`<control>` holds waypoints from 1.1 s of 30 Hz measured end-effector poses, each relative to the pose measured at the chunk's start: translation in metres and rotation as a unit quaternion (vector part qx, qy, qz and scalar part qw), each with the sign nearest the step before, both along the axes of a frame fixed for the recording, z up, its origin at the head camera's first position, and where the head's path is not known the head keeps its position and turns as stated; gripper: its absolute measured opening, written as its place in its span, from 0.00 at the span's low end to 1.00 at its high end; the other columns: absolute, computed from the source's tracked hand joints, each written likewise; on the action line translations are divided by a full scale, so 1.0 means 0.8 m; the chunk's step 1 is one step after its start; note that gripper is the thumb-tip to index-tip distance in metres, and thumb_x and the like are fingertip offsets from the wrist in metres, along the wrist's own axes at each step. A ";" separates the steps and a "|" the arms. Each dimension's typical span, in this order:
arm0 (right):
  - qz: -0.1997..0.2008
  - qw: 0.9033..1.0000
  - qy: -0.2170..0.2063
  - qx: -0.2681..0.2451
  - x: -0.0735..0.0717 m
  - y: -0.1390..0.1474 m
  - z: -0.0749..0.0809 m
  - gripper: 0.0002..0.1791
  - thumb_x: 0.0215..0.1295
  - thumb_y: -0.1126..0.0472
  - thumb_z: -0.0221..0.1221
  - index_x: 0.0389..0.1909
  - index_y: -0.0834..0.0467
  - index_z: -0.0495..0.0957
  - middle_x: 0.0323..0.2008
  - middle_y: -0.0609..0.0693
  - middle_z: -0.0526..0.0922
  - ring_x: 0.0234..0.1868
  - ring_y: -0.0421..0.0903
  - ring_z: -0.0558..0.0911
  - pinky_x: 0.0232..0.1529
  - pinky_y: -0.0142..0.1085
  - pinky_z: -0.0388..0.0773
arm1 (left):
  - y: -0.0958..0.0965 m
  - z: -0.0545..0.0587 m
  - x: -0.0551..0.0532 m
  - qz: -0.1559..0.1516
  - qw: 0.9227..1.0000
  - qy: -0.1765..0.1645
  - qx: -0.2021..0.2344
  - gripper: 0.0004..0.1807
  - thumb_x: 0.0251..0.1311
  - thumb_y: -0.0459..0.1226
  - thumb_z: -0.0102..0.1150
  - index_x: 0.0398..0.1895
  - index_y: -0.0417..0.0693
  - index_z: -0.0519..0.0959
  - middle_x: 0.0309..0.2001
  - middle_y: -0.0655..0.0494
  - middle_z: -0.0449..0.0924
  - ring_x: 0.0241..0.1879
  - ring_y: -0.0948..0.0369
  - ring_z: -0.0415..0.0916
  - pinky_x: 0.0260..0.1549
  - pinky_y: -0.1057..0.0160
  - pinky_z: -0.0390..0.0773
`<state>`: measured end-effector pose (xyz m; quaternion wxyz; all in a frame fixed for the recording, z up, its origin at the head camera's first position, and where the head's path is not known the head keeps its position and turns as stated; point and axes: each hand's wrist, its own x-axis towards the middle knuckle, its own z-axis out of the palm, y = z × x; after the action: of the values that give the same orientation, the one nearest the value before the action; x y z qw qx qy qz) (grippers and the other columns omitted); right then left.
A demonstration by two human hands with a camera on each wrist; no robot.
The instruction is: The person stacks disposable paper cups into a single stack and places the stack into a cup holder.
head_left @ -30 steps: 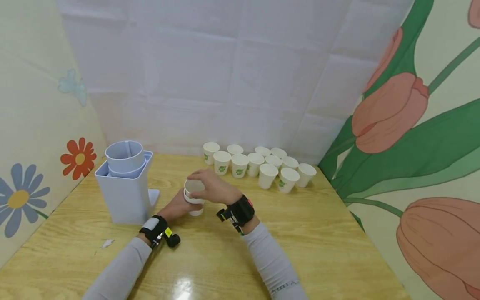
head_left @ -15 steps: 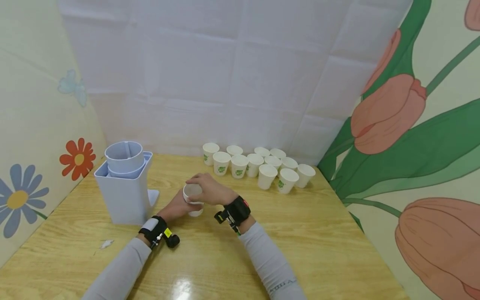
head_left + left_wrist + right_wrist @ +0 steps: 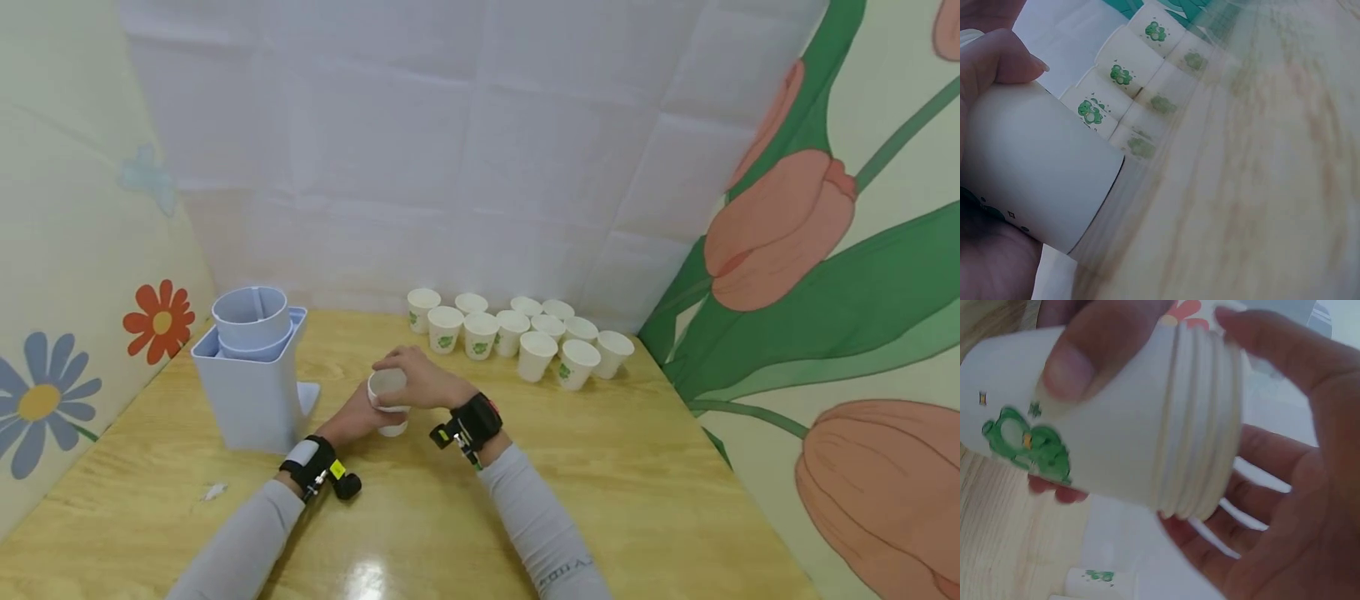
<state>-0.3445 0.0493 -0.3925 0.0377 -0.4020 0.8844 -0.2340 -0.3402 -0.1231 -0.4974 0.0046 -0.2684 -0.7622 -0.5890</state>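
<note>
A nested stack of white paper cups (image 3: 387, 383) stands upright near the middle of the table, its open mouth facing up. My left hand (image 3: 358, 415) grips the stack from the left, thumb and fingers round the cup body (image 3: 1041, 162). At the top, my right hand (image 3: 427, 382) holds the rims, with its thumb and fingers on opposite sides. Several rims (image 3: 1200, 425) lie close together in the right wrist view, and a green bear print (image 3: 1029, 444) marks the outer cup. The right hand covers part of the mouth in the head view.
Several white paper cups (image 3: 480, 335) stand in a group at the back right. To the left is a light blue square container (image 3: 251, 404) with a round cup-like insert (image 3: 251, 321) on top. A small white scrap (image 3: 214, 492) lies front left on the wooden table (image 3: 420, 525).
My right hand and the top of the stack have sunk slightly since one second ago. The left hand keeps its hold in the same place.
</note>
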 end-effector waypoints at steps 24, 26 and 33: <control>-0.078 0.994 0.028 -0.067 -0.160 -0.017 0.013 0.18 0.74 0.62 0.55 0.58 0.67 0.79 0.57 0.62 0.82 0.60 0.57 0.78 0.62 0.44 0.73 | -0.004 0.000 -0.003 0.027 0.999 -0.039 0.006 0.39 0.50 0.32 0.73 0.66 0.31 0.68 0.56 0.38 0.78 0.55 0.50 0.76 0.59 0.52 0.72; -0.091 0.994 0.035 -0.055 -0.172 -0.013 0.012 0.20 0.73 0.63 0.56 0.60 0.68 0.77 0.60 0.63 0.80 0.64 0.58 0.76 0.66 0.46 0.71 | 0.001 -0.005 -0.005 0.022 0.999 -0.046 0.014 0.39 0.50 0.31 0.73 0.66 0.31 0.68 0.57 0.38 0.78 0.55 0.51 0.76 0.60 0.53 0.72; -0.157 0.986 0.054 0.012 -0.214 -0.013 0.012 0.28 0.70 0.58 0.59 0.67 0.66 0.72 0.66 0.65 0.73 0.70 0.61 0.69 0.70 0.51 0.65 | 0.003 -0.011 -0.007 0.012 0.999 -0.034 0.027 0.39 0.49 0.31 0.73 0.65 0.31 0.68 0.56 0.39 0.78 0.54 0.55 0.75 0.60 0.52 0.71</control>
<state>-0.5157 0.0390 -0.3832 -0.0428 -0.2700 0.9399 -0.2046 -0.3458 -0.1209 -0.5061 -0.0069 -0.2388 -0.7489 -0.6181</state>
